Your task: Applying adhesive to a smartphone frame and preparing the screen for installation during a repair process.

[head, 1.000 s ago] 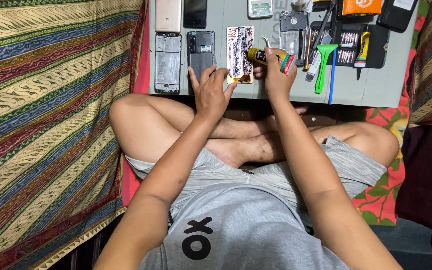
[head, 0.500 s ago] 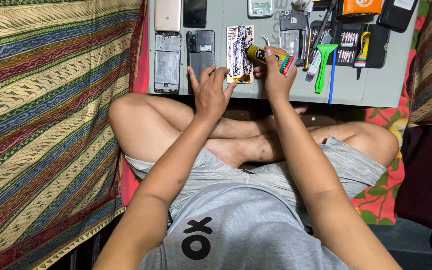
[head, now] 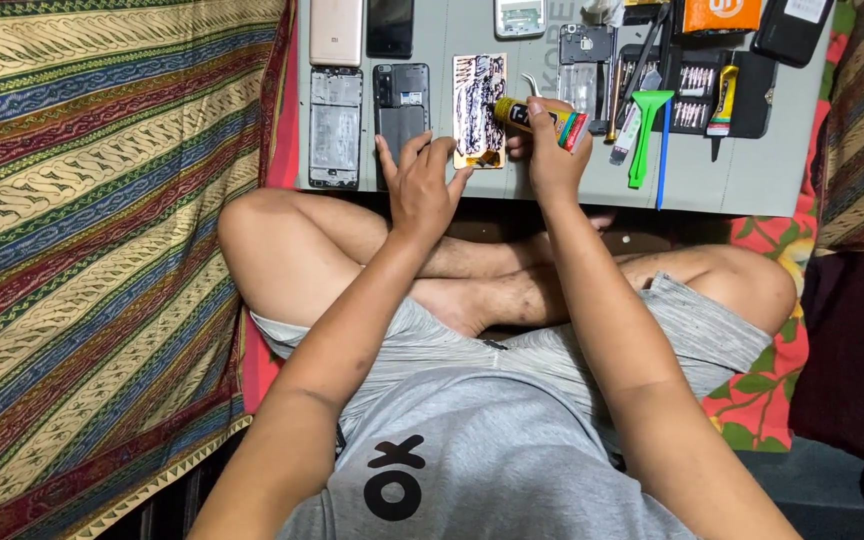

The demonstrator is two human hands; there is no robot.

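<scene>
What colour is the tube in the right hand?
The tube in the right hand is yellow with a red and green end, seen in the head view.

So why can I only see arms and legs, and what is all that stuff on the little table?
The camera sits on the person's head and looks down, so you see their own shirt, crossed legs and two arms, but no face. They sit on the floor by a low grey table. On it lie several phones and phone parts: a pale phone back, a dark phone, an opened phone frame and another opened dark one. Further right are a green plastic tool, a set of small screwdriver bits and an orange box. The right hand holds a small yellow glue tube, its tip at a phone panel streaked with dark glue. The left hand rests at the table edge, its fingers steadying that panel. A striped cloth lies to the left.
</scene>
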